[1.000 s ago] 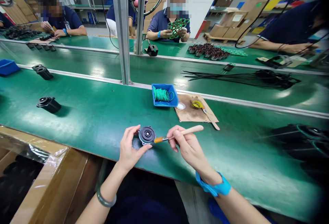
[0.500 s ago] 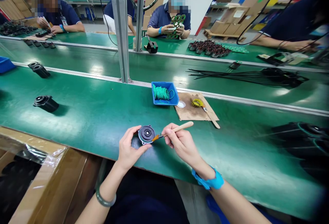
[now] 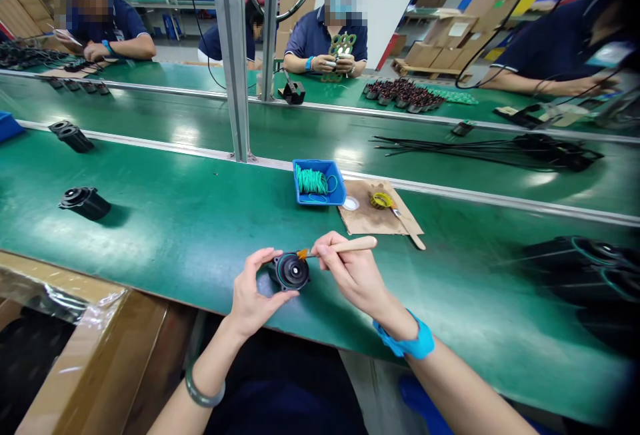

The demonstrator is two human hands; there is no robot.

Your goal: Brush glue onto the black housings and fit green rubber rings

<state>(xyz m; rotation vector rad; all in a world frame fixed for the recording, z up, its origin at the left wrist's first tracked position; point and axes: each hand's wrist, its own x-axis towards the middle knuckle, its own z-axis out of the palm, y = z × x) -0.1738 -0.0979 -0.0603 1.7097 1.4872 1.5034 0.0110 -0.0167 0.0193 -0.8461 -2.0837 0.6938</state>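
Note:
My left hand is closed round the side of a black round housing, thumb at its near edge and fingers at the far edge. A green ring runs along the rim of its top face. In my right hand is a brush with a pale wooden handle, pinched near its metal collar. Its orange bristles touch the far rim of the housing. Beyond my hands, a cardboard sheet bears a small yellow tub and a second brush.
A blue bin holds green rings. Similar black housings stand at the left and right. A metal post rises at the bench's back edge. Co-workers sit across the conveyor. An open cardboard box stands front left.
The housing has tilted and turned in my left hand. The bristles have moved from its near right rim to its far rim.

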